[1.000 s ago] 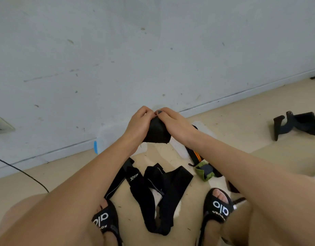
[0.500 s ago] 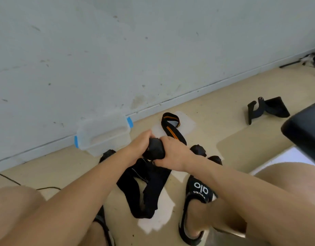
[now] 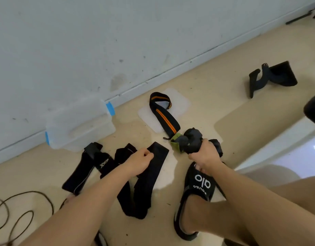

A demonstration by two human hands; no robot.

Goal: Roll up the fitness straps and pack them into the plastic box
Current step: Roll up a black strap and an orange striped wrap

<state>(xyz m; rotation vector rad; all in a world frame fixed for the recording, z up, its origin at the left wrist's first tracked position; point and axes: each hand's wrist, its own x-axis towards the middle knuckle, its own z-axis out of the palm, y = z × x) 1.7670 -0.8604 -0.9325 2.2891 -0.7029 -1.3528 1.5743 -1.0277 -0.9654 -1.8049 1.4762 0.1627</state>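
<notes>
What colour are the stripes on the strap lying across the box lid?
Orange stripes on the black strap, seen in the head view, the only one.

Bare arms; black sandal (image 3: 197,189) with white lettering.

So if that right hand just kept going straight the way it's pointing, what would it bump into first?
Probably the black strap with orange stripes. The right hand grips a rolled black strap and points up-left toward the wall; the striped strap lies just beyond it on the floor, so a higher path might pass over it.
</notes>
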